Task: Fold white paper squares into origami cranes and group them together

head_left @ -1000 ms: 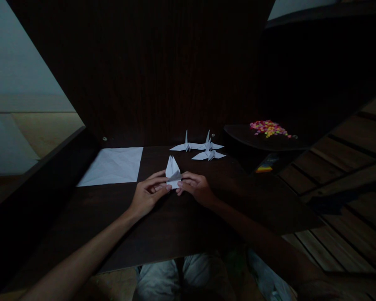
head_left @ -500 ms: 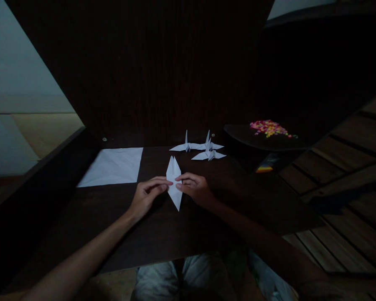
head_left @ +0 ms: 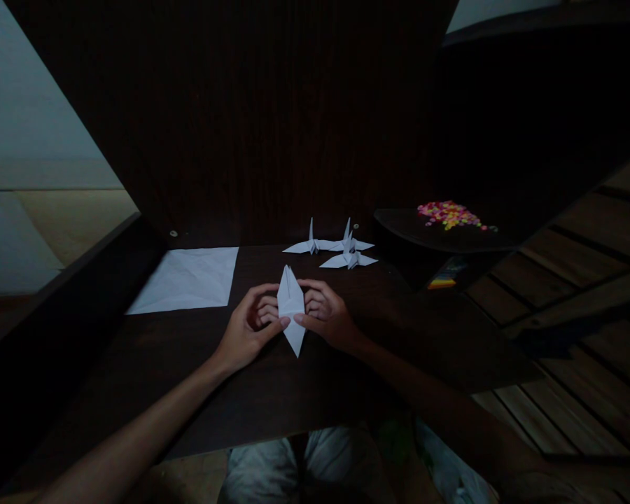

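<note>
Between my hands is a folded white origami paper (head_left: 292, 304), a long diamond with a slit running down from its upper tip. My left hand (head_left: 249, 323) grips its left edge, thumb on the front face and fingers curled behind. On the opposite edge my right hand (head_left: 326, 313) holds it the same way, its thumb close to the left one. The fingertips behind the paper are hidden. Just beyond, several folded white paper cranes (head_left: 350, 260) stand close together with raised points and spread wings.
A creased white paper sheet (head_left: 186, 280) lies flat at the left of the dark table (head_left: 231, 406). On a rounded shelf (head_left: 393, 225) at the right sits a pile of small colourful pieces (head_left: 451, 213). Beneath it is a rainbow-coloured item (head_left: 442, 283). A dark panel (head_left: 252, 126) rises behind.
My fingers have moved from the front of the folded paper to behind its edges, while my thumbs have slid slightly lower on its face. The paper now looks tilted a little.
</note>
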The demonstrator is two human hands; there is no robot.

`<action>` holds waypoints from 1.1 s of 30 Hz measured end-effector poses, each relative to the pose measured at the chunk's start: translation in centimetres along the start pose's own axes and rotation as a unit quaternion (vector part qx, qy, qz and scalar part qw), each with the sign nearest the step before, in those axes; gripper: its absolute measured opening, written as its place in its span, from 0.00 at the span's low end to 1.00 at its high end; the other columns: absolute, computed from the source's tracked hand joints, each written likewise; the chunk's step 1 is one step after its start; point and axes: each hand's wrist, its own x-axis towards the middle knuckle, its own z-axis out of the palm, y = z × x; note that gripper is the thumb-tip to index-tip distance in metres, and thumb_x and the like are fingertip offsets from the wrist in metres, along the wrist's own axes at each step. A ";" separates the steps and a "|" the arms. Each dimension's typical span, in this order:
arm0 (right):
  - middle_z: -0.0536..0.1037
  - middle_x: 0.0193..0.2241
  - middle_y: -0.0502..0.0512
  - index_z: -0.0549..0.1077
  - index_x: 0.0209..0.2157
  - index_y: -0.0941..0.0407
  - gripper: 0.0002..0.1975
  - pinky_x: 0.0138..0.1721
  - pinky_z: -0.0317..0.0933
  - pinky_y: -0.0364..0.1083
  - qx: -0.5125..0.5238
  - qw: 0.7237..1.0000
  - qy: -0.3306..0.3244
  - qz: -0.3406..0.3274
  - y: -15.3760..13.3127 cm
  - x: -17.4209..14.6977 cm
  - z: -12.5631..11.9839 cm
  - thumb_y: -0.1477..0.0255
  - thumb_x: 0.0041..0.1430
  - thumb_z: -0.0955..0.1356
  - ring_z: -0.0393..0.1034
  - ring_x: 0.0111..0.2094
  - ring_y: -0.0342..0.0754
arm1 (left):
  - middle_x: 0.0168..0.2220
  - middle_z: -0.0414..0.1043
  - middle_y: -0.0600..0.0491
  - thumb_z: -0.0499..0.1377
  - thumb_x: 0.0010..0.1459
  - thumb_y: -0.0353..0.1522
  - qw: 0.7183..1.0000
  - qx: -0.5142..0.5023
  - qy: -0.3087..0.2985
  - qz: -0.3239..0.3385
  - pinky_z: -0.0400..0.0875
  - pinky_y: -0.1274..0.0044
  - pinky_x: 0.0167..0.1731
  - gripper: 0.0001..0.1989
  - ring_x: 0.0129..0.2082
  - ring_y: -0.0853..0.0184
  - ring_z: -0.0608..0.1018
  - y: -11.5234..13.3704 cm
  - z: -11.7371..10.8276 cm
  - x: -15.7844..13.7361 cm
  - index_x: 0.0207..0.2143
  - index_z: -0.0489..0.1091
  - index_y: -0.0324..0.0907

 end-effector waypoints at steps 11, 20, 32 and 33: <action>0.73 0.36 0.53 0.66 0.42 0.54 0.20 0.34 0.67 0.44 0.045 0.999 -0.022 0.014 1.0 -0.3 0.0 0.70 0.48 0.73 0.72 0.34 0.44 | 0.29 0.71 0.56 0.66 0.49 0.28 1.000 -0.009 -0.007 -0.007 0.71 0.80 0.31 0.15 0.28 0.73 0.73 -0.1 -0.2 -0.1 0.39 0.65 0.40; 0.76 0.33 0.53 0.70 0.40 0.56 0.18 0.36 0.68 0.44 0.014 0.998 -0.029 0.049 0.3 -0.3 -0.3 0.68 0.47 0.73 0.73 0.36 0.46 | 0.33 0.75 0.50 0.65 0.50 0.32 0.998 0.057 -0.005 -0.008 0.74 0.75 0.34 0.14 0.31 0.67 0.77 -0.1 -0.2 -0.1 0.40 0.70 0.37; 0.71 0.34 0.54 0.74 0.35 0.58 0.13 0.32 0.67 0.41 -0.082 0.996 0.021 -0.024 -0.1 -0.2 0.3 0.67 0.48 0.73 0.70 0.33 0.44 | 0.30 0.72 0.52 0.63 0.53 0.32 0.952 0.278 0.045 0.123 0.73 0.78 0.31 0.08 0.28 0.70 0.75 0.0 -0.7 0.1 0.35 0.74 0.38; 0.70 0.34 0.54 0.74 0.34 0.58 0.12 0.32 0.67 0.41 -0.085 0.996 0.025 -0.028 -0.1 -0.2 0.3 0.67 0.49 0.73 0.69 0.33 0.44 | 0.30 0.72 0.53 0.63 0.53 0.32 0.947 0.290 0.045 0.131 0.72 0.79 0.31 0.07 0.27 0.71 0.74 0.0 -0.8 0.1 0.34 0.74 0.38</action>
